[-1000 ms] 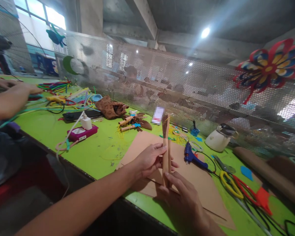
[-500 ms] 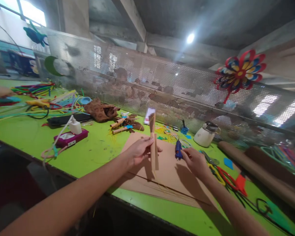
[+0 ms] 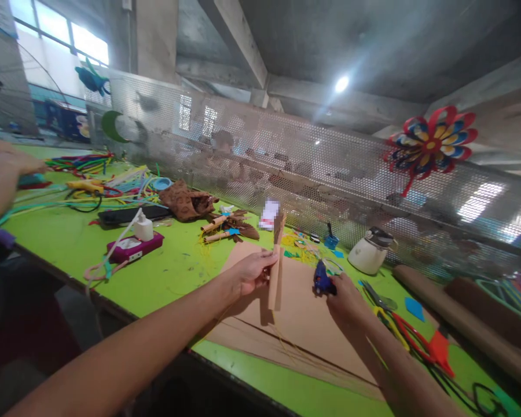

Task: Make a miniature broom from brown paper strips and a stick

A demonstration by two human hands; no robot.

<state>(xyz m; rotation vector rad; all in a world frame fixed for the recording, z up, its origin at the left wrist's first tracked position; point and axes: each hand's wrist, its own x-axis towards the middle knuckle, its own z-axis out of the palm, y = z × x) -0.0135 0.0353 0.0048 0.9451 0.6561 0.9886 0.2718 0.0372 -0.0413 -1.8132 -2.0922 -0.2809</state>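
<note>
My left hand point(image 3: 256, 271) is closed around a rolled brown paper piece point(image 3: 275, 292), held upright with a darker brown part at its top. Thin yellow strands point(image 3: 289, 343) trail below it onto a flat brown paper sheet point(image 3: 301, 315). To the right, my right hand point(image 3: 346, 298) grips a blue hot glue gun point(image 3: 321, 279) just over the sheet; its fingers are partly hidden. Beyond my left hand lie similar rolled paper pieces point(image 3: 219, 231) with blue bands, brown leaf-like parts and yellow strands.
Scissors point(image 3: 377, 296) and cords lie right of my right arm, near a white kettle-like pot point(image 3: 370, 252). A purple power strip point(image 3: 134, 248) and black phone-like object point(image 3: 132, 215) sit left. Another person's hand point(image 3: 8, 174) reaches in at far left. A perforated metal screen point(image 3: 243, 133) stands behind.
My right hand has gone from fingers at the glue gun's side to a fuller grip on it. The view has shifted slightly, and the other person's hand shows more at the left.
</note>
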